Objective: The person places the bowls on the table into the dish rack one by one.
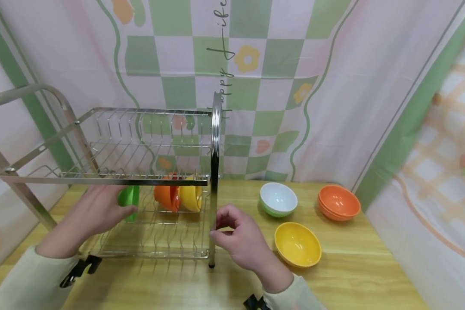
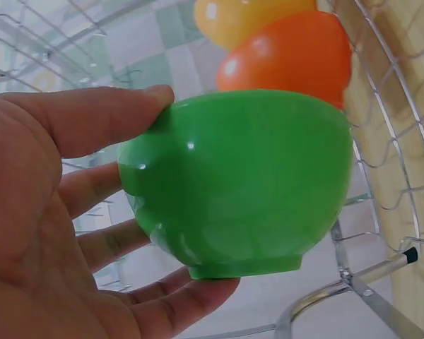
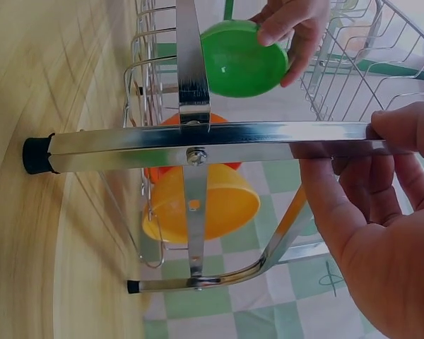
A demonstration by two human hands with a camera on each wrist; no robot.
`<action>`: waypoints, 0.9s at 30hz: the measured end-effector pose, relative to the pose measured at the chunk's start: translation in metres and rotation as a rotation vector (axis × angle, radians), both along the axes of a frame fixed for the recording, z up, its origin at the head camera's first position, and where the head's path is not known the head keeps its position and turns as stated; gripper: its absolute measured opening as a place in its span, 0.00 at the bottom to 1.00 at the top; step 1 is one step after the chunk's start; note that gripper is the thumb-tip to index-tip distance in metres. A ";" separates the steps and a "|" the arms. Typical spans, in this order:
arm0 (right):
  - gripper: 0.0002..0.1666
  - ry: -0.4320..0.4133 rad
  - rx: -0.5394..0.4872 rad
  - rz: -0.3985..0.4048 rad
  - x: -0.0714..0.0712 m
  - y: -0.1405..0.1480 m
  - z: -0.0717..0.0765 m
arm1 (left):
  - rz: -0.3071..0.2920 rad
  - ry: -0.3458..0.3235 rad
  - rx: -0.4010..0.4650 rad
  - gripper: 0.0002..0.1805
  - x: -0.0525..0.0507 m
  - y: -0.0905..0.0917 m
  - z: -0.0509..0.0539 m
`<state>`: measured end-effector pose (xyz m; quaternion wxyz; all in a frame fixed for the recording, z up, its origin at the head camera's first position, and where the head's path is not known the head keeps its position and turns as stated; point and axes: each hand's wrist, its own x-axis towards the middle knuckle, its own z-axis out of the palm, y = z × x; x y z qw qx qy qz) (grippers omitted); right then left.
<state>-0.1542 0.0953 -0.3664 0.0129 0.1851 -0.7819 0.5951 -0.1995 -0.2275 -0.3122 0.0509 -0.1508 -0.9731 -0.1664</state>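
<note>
A green bowl [image 2: 240,183] is tipped on its side on the lower level of the metal dish rack [image 1: 213,163]. My left hand [image 1: 100,209] holds it, thumb at the rim and fingers under the base in the left wrist view. Beside it an orange bowl [image 1: 165,197] and a yellow bowl [image 1: 190,198] stand on edge in the same level. My right hand [image 1: 242,234] pinches the rack's right front post [image 3: 254,138] between thumb and fingers. The upper rack bar hides part of the left fingers in the head view.
On the wooden table right of the rack stand a white-lined green bowl [image 1: 278,200], a yellow bowl [image 1: 297,245] and stacked orange bowls [image 1: 339,203]. A checkered cloth [image 1: 248,86] hangs behind. The rack's upper tier [image 1: 151,146] lies just above the left hand.
</note>
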 end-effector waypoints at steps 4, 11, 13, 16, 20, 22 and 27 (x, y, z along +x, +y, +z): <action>0.12 0.012 0.028 0.001 0.000 0.001 -0.001 | 0.007 -0.032 -0.025 0.25 -0.008 0.000 -0.006; 0.11 0.010 0.052 0.008 0.000 0.001 -0.002 | -0.017 -0.017 -0.025 0.38 -0.021 -0.001 -0.017; 0.11 0.008 0.053 0.008 0.000 0.001 -0.002 | -0.026 -0.017 -0.014 0.39 -0.026 0.000 -0.019; 0.11 0.006 0.051 0.007 0.000 0.001 -0.002 | -0.038 -0.019 0.002 0.40 -0.032 0.000 -0.022; 0.11 0.006 0.044 0.010 0.000 0.001 -0.001 | -0.044 -0.043 0.028 0.41 -0.040 0.000 -0.027; 0.11 0.008 0.042 0.012 0.000 0.001 0.000 | -0.042 -0.055 0.033 0.41 -0.042 0.000 -0.029; 0.11 0.011 0.056 0.014 0.001 0.002 0.001 | -0.048 -0.054 0.032 0.41 -0.047 -0.001 -0.030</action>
